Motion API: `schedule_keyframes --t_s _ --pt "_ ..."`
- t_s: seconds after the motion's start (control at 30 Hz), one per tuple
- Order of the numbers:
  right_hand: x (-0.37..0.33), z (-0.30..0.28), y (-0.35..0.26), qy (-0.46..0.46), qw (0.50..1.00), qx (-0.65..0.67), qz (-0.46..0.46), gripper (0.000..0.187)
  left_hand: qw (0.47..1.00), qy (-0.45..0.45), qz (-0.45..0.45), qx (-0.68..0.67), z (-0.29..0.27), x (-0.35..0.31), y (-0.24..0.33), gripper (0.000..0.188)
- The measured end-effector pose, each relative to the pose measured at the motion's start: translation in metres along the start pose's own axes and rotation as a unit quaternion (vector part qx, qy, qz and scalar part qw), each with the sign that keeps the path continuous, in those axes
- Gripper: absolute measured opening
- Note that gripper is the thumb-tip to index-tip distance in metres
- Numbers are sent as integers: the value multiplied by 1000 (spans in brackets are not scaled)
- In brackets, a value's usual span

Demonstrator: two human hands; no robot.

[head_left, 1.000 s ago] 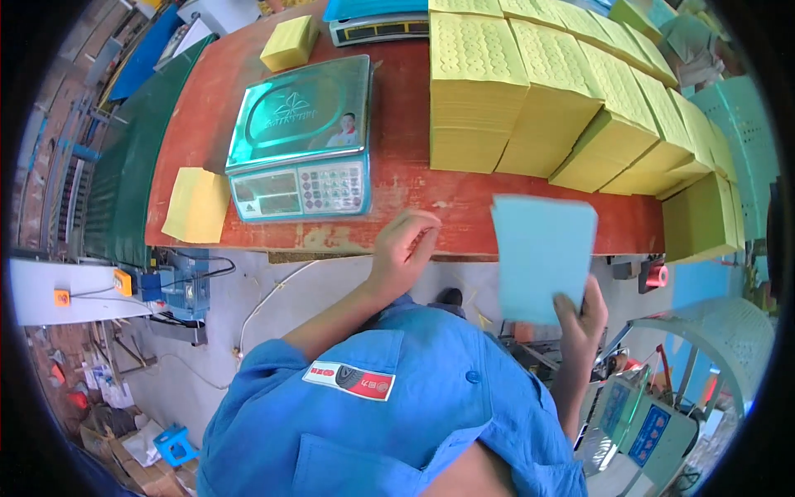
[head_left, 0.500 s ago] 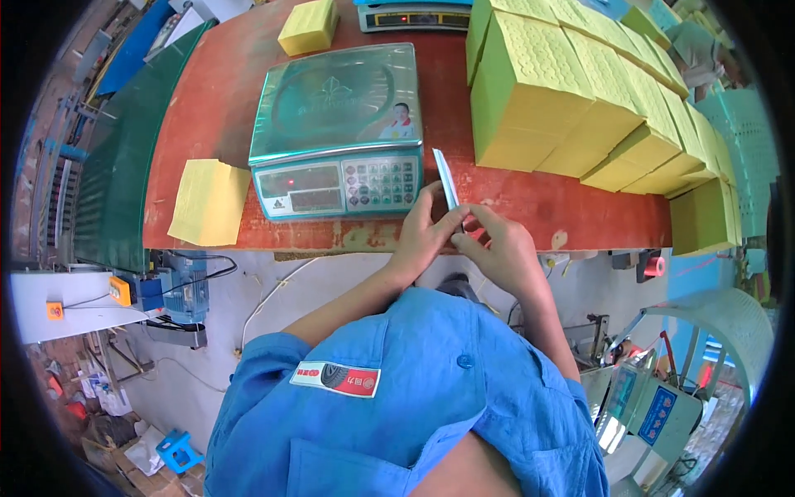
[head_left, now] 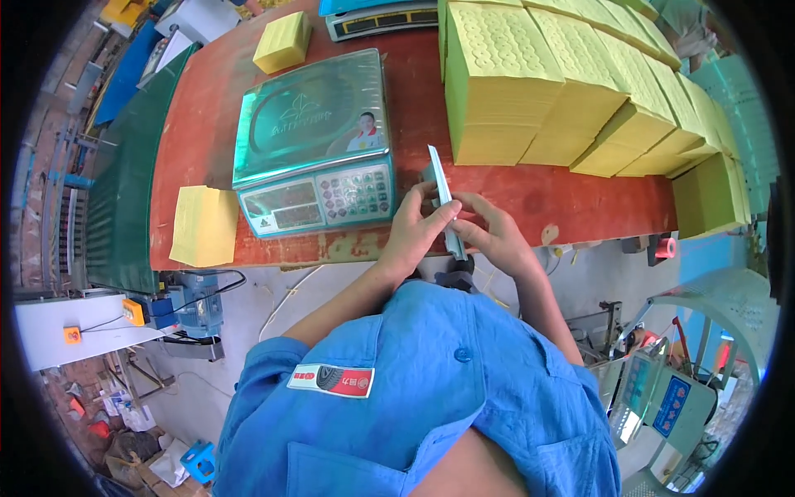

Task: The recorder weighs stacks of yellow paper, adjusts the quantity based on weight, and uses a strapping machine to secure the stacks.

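Observation:
Between my hands, at the front edge of the red table, is a thin, flat, pale blue-white object seen nearly edge-on. Its kind is unclear. My left hand grips its left side, thumb pressed on the near part and fingers behind. My right hand is closed at its right side, thumb and fingertips against it; part of those fingers is hidden. Just left of my hands stands a teal weighing scale, with a keypad and display on its front and a clear cover over its pan.
Stacked blocks of yellow embossed paper fill the table's right side. One yellow block stands left of the scale, another behind it. A second scale is at the back. A green belt borders the left; machinery stands lower right.
The view has shifted, so the scale and the paper stacks appear further left. The flat object has come nearer my body, and its lower end now shows below my fingers. Both hands stay on it.

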State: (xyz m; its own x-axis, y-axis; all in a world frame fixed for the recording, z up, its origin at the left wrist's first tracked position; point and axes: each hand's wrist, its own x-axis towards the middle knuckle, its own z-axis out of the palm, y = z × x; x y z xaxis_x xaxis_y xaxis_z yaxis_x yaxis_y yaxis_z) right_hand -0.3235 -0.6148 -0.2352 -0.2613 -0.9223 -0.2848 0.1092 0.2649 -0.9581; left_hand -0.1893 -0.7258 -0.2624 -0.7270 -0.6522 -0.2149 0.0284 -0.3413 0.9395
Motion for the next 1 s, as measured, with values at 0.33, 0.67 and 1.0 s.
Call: schedule_keyframes --t_s 0.33,0.67,1.0 --pt "-8 9 -12 -8 992 9 -129 58 984 55 102 135 16 -26 39 59" --pt "56 75 -75 -101 936 330 -67 54 754 184 355 522 -34 -43 114 31" --pt "166 119 -82 -157 932 324 31 48 852 423 174 253 -153 -37 90 43"
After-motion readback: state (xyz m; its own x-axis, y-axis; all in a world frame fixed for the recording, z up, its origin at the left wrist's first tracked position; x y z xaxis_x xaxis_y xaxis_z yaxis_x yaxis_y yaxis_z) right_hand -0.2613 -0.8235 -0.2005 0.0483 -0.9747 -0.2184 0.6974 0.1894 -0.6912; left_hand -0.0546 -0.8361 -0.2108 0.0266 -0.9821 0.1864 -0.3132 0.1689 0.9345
